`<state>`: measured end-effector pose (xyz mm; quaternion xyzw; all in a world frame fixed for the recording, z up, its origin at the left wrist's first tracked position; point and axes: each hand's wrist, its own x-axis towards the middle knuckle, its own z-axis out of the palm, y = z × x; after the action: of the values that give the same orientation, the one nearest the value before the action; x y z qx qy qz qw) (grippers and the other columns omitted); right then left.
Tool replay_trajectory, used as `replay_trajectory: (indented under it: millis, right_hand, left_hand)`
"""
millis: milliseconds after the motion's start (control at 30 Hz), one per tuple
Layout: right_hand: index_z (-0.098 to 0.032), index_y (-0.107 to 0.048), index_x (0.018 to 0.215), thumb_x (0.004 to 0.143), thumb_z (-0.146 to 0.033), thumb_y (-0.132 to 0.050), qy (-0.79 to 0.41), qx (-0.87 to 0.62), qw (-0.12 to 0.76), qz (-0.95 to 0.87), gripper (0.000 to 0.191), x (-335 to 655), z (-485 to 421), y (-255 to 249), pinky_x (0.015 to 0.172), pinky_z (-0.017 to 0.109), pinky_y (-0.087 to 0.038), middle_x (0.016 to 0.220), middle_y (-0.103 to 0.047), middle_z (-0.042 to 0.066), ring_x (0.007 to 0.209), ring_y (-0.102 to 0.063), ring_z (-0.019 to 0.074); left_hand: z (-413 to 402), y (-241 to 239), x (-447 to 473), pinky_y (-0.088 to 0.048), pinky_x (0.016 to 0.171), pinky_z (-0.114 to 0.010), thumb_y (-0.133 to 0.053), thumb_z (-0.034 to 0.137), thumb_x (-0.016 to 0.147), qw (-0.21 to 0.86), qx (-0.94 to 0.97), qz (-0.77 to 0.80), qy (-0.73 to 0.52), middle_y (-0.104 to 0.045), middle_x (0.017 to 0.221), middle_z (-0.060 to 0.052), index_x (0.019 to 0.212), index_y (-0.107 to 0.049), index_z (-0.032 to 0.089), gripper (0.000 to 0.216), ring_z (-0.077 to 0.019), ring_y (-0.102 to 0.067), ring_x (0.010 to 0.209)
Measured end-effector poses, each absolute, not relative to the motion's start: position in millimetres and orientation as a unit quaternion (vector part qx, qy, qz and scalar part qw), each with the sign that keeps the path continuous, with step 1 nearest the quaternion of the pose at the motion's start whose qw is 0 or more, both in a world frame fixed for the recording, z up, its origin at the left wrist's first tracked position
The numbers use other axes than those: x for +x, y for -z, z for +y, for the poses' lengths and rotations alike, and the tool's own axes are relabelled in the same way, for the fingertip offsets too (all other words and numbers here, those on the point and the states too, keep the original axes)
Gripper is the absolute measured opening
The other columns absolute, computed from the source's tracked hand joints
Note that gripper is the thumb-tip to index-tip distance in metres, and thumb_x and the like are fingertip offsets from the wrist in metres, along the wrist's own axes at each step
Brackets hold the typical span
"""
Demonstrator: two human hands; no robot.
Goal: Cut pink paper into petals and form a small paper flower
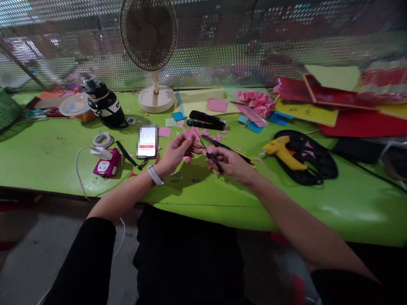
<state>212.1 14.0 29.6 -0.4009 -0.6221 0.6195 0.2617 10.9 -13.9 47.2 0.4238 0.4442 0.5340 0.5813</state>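
My left hand (177, 151) pinches a small pink piece of paper (192, 134) above the green table (47, 156). My right hand (230, 163) grips black scissors (208, 153), whose blades point up toward the pink paper and touch its edge. Small pink paper scraps (219, 137) lie scattered on the table around both hands. A second dark tool with a yellow part (233, 151) lies just behind my right hand.
A phone (147, 141), a pink device (106, 167) with white cable, tape roll (102, 140) and black bottle (104, 105) sit left. A fan (149, 51), black stapler (206, 120), pink paper flowers (257, 101), yellow glue gun (282, 153) and coloured paper sheets (337, 110) lie behind and right.
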Motion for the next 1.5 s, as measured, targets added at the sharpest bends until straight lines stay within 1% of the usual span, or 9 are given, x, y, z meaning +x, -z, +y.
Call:
replay_trajectory:
  millis: [167, 367, 633, 767, 900, 1033, 1133, 1300, 1500]
  right_hand:
    - [-0.025, -0.055, 0.081, 0.059, -0.059, -0.09, -0.621, -0.398, 0.253, -0.626, 0.054, 211.9, 13.6, -31.8, 0.044, 0.025, -0.042, 0.066, -0.059, -0.003, 0.056, -0.054, 0.0131]
    - [-0.024, -0.054, 0.081, 0.062, -0.061, -0.087, -0.626, -0.397, 0.236, -0.628, 0.053, 211.8, 11.0, -42.0, 0.047, 0.024, -0.044, 0.07, -0.062, -0.001, 0.059, -0.057, 0.0137]
    - [-0.025, -0.052, 0.079, 0.066, -0.064, -0.083, -0.617, -0.381, 0.241, -0.646, 0.052, 211.7, 10.1, -44.6, 0.047, 0.026, -0.043, 0.068, -0.061, 0.0, 0.06, -0.057, 0.0153]
    - [-0.024, -0.051, 0.079, 0.069, -0.067, -0.08, -0.602, -0.384, 0.24, -0.657, 0.052, 211.2, 11.3, -41.4, 0.046, 0.026, -0.038, 0.065, -0.061, -0.001, 0.053, -0.049, 0.0117]
    - [-0.024, -0.051, 0.077, 0.068, -0.069, -0.08, -0.59, -0.389, 0.257, -0.659, 0.055, 209.6, 11.4, -41.2, 0.044, 0.026, -0.032, 0.063, -0.059, -0.002, 0.052, -0.045, 0.011]
    - [-0.024, -0.05, 0.076, 0.065, -0.069, -0.083, -0.598, -0.383, 0.274, -0.648, 0.056, 207.7, 11.5, -40.9, 0.049, 0.027, -0.037, 0.065, -0.057, -0.003, 0.058, -0.052, 0.0133]
    - [-0.024, -0.051, 0.076, 0.065, -0.067, -0.084, -0.595, -0.386, 0.282, -0.646, 0.055, 207.6, 12.5, -38.2, 0.053, 0.028, -0.041, 0.064, -0.056, -0.004, 0.059, -0.052, 0.0131]
    - [-0.023, -0.054, 0.077, 0.068, -0.065, -0.084, -0.588, -0.379, 0.284, -0.656, 0.052, 208.9, 13.3, -34.6, 0.054, 0.029, -0.044, 0.064, -0.057, -0.002, 0.058, -0.054, 0.0132]
    - [-0.022, -0.055, 0.079, 0.068, -0.068, -0.082, -0.579, -0.384, 0.281, -0.662, 0.055, 209.6, 13.1, -34.4, 0.052, 0.027, -0.043, 0.063, -0.057, -0.002, 0.057, -0.053, 0.0129]
  left_hand:
    - [-12.1, -41.8, 9.9, -0.044, 0.048, -0.017, -0.064, 0.036, 0.099, 0.589, 0.429, 0.417, -0.543, -0.075, 0.085, -0.004, 0.087, -0.055, 0.017, 0.024, -0.0079, -0.072, 0.065]
    - [-11.8, -41.4, 10.0, -0.047, 0.053, -0.018, -0.063, 0.036, 0.1, 0.594, 0.425, 0.421, -0.538, -0.075, 0.085, -0.004, 0.09, -0.056, 0.017, 0.022, -0.0083, -0.072, 0.068]
    - [-13.7, -43.4, 11.4, -0.047, 0.054, -0.017, -0.069, 0.042, 0.096, 0.597, 0.42, 0.429, -0.532, -0.074, 0.081, -0.003, 0.089, -0.056, 0.017, 0.028, -0.0087, -0.071, 0.068]
    - [-13.3, -41.4, 11.3, -0.051, 0.062, -0.02, -0.067, 0.039, 0.097, 0.601, 0.411, 0.428, -0.536, -0.074, 0.081, -0.003, 0.09, -0.057, 0.017, 0.025, -0.0085, -0.071, 0.069]
    - [-13.3, -40.4, 11.1, -0.051, 0.063, -0.02, -0.068, 0.039, 0.096, 0.604, 0.413, 0.418, -0.539, -0.076, 0.083, -0.004, 0.09, -0.058, 0.017, 0.026, -0.0084, -0.071, 0.069]
    - [-14.2, -40.7, 10.3, -0.051, 0.061, -0.02, -0.068, 0.038, 0.097, 0.61, 0.415, 0.412, -0.535, -0.076, 0.084, -0.005, 0.09, -0.058, 0.017, 0.025, -0.0088, -0.072, 0.07]
    - [-14.7, -42.5, 9.9, -0.051, 0.06, -0.019, -0.067, 0.036, 0.097, 0.618, 0.406, 0.408, -0.536, -0.076, 0.082, -0.005, 0.09, -0.058, 0.016, 0.023, -0.0101, -0.073, 0.07]
    - [-14.7, -46.5, 9.7, -0.054, 0.065, -0.021, -0.061, 0.033, 0.101, 0.614, 0.394, 0.419, -0.54, -0.076, 0.08, -0.005, 0.09, -0.059, 0.015, 0.021, -0.0107, -0.074, 0.07]
    - [-12.9, -43.8, 8.0, -0.053, 0.064, -0.02, -0.067, 0.039, 0.097, 0.599, 0.414, 0.425, -0.538, -0.076, 0.08, -0.005, 0.088, -0.059, 0.014, 0.027, -0.0102, -0.073, 0.069]
